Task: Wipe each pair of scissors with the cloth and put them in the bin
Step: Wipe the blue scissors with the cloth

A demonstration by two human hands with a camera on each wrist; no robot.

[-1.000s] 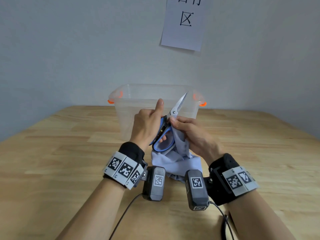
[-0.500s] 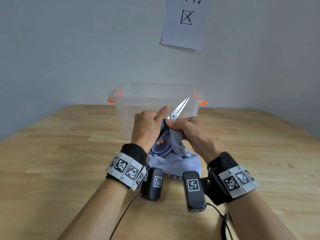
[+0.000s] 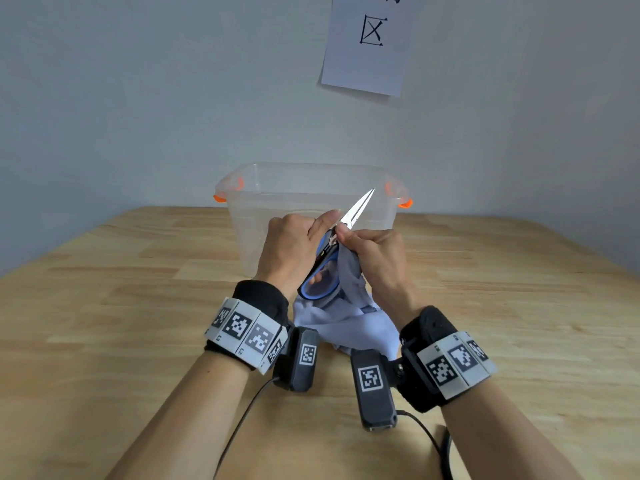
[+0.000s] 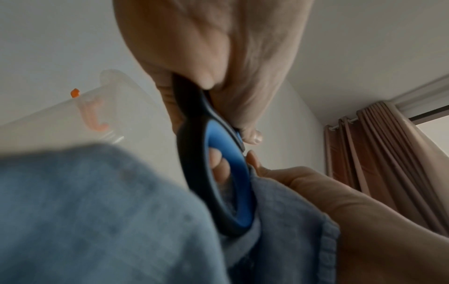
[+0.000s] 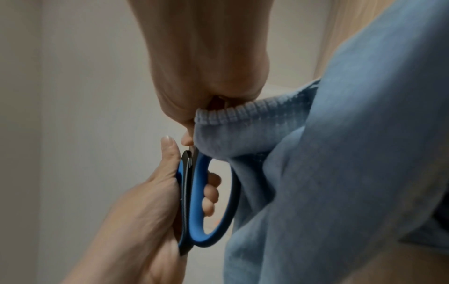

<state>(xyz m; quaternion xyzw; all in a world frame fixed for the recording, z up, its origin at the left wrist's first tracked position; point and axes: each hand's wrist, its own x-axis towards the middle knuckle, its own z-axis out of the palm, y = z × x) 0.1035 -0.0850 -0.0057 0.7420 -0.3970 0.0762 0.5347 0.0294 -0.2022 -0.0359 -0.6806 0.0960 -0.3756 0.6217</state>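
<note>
My left hand (image 3: 294, 247) grips the blue and black handles of a pair of scissors (image 3: 356, 209), fingers through a loop (image 5: 209, 201), blades pointing up and to the right. My right hand (image 3: 374, 251) pinches a pale blue cloth (image 3: 346, 317) against the scissors where the blades meet the handles. The cloth hangs down to the table. In the left wrist view the handle loop (image 4: 233, 184) lies against the cloth (image 4: 97, 221). A clear plastic bin (image 3: 311, 188) with orange latches stands just behind my hands.
The wooden table (image 3: 104, 306) stretches wide on both sides. A paper sign (image 3: 367, 43) hangs on the wall behind the bin. Curtains (image 4: 388, 153) show in the left wrist view. Cables (image 3: 433, 441) trail from the wrist cameras toward me.
The scissors have tilted further to the right and my right hand has slid the cloth up toward the base of the blades. My left thumb has dropped lower along the scissors.
</note>
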